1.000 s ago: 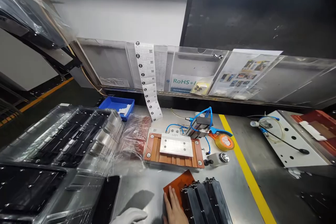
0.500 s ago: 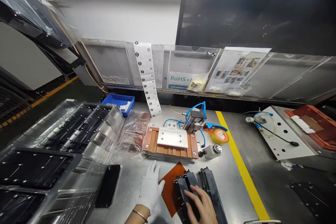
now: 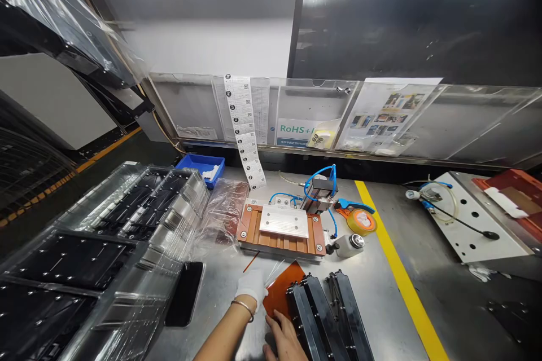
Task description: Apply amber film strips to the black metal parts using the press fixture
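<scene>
My left hand (image 3: 251, 285) wears a white glove and a bracelet. Its fingers are pinched on the left edge of an orange film sheet (image 3: 282, 289), where a thin clear strip lifts up. My bare right hand (image 3: 284, 339) lies flat near the bottom edge, pressing on the orange sheet beside the black long parts (image 3: 328, 316). Those parts lie side by side on the sheet's right half.
A copper-coloured fixture with a metal plate (image 3: 283, 225) and blue air hoses (image 3: 322, 180) stands behind the hands. Clear trays of black parts (image 3: 105, 237) fill the left. A black phone (image 3: 185, 299), a yellow tape roll (image 3: 362, 221), a blue bin (image 3: 202, 166) and a yellow floor line (image 3: 402, 282) are around.
My left hand went from spread flat on the table to a pinch on the orange sheet's edge. My right hand slid off the black parts onto the sheet.
</scene>
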